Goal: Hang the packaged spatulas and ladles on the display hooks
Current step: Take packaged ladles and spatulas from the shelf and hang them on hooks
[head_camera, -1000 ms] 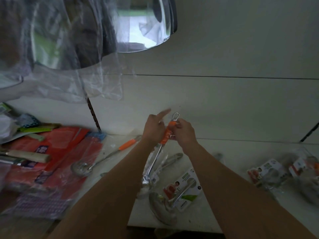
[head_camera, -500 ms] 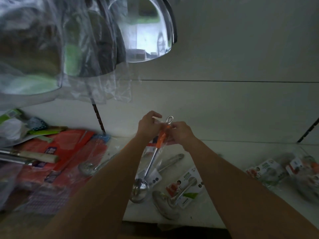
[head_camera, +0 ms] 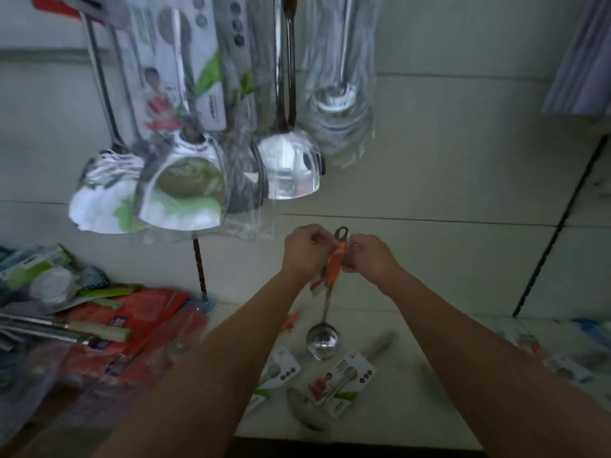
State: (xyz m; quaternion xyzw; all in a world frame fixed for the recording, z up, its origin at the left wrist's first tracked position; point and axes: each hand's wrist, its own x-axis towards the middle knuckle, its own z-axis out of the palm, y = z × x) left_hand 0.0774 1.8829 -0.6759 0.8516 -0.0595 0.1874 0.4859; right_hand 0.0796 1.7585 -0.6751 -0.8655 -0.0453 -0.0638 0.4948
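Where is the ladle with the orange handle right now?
The orange-handled ladle hangs upright at centre frame, gripped between the left hand and right hand, above the shelf.

Back wall (head_camera: 429,153): pale panels split by thin dark horizontal seams. Dark slotted upright (head_camera: 555,233) runs diagonally on the right, a shorter one (head_camera: 199,269) left of centre. White shelf (head_camera: 413,391) below, front edge in shadow. Dim, flat light, with bright reflections on hanging metal upper left. Striped pale sheet (head_camera: 582,54) top right.

Shop: hanging packaged ladles (head_camera: 185,180) (kitchenware display)
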